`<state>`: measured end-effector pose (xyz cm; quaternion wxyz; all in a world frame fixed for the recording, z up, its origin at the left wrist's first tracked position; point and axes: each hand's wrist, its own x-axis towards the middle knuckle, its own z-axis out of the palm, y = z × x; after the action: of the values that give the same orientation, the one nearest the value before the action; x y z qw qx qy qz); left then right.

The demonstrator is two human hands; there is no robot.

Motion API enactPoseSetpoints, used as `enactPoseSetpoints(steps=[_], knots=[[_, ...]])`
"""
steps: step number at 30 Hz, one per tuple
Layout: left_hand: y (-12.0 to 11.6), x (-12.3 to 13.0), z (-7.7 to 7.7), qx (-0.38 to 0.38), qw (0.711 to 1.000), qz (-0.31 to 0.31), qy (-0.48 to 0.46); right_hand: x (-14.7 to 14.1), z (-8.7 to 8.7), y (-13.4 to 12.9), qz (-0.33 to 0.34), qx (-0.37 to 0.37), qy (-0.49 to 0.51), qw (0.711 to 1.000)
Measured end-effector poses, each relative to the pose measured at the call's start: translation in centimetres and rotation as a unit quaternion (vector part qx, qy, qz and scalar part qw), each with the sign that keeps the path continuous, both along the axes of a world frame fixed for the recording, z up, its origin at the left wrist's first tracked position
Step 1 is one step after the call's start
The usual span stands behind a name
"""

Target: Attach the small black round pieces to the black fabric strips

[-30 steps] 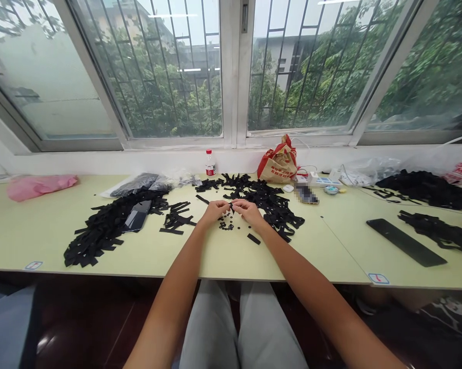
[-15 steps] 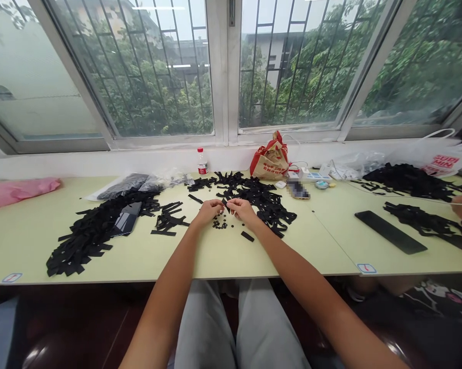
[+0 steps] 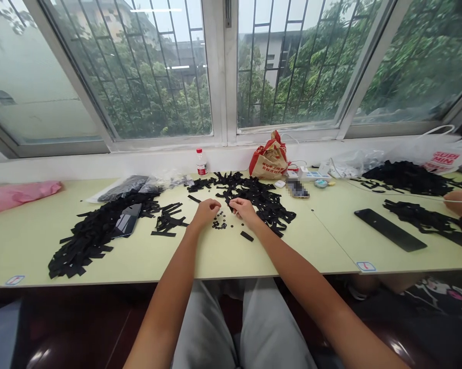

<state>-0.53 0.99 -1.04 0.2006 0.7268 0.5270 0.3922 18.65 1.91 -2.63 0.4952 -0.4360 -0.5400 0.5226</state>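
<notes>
My left hand [image 3: 206,212] is over the middle of the table, its thumb and fingertips pinched together; whatever they may hold is too small to make out. Across a small gap, my right hand [image 3: 243,210] pinches a black fabric strip [image 3: 231,206], mostly hidden by the fingers. Just below and between the hands lie several small black rings [image 3: 219,224]. One loose black strip [image 3: 247,236] rests below my right hand, and another [image 3: 194,199] beyond my left. A heap of black strips [image 3: 267,202] spreads behind and right of my right hand.
To the left are a small group of strips [image 3: 169,220], a long pile of black strips [image 3: 86,230] and a dark phone-like slab [image 3: 127,220]. A bottle [image 3: 201,163] and paper bag [image 3: 269,160] stand behind. At right are a black flat bar [image 3: 390,230] and another person's hand [image 3: 461,203].
My hands have come apart slightly. The black strip that was between them is now at my right hand's fingertips. The view has shifted a little.
</notes>
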Motion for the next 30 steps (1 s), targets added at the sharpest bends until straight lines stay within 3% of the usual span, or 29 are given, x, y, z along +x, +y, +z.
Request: enactPoseSetpoints(steps=[4, 16, 19, 23, 25, 30], knots=[[-0.1, -0.4, -0.2, -0.005, 0.993, -0.049, 0.104, 0.0, -0.3, 0.2, -0.004, -0.002, -0.007, 1.000], [0.0, -0.1, -0.4, 0.017, 0.987, -0.060, 0.149, 0.0, 0.5, -0.7, 0.000, 0.002, -0.026, 1.000], [-0.3, 0.4, -0.1, 0.013, 0.993, -0.053, 0.102, -0.1, 0.4, -0.5, 0.000, 0.002, -0.029, 1.000], [-0.8, 1.6, 0.8, 0.034, 0.998, -0.022, -0.051, -0.1, 0.1, -0.5, -0.003, 0.018, -0.049, 0.999], [-1.0, 2.1, 1.2, 0.029, 0.994, -0.035, -0.100, -0.1, 0.1, -0.6, 0.008, 0.038, -0.068, 0.997], [-0.9, 2.3, 1.2, -0.009, 0.991, -0.058, -0.119, 0.0, 0.2, -0.7, 0.037, 0.076, -0.087, 0.993]])
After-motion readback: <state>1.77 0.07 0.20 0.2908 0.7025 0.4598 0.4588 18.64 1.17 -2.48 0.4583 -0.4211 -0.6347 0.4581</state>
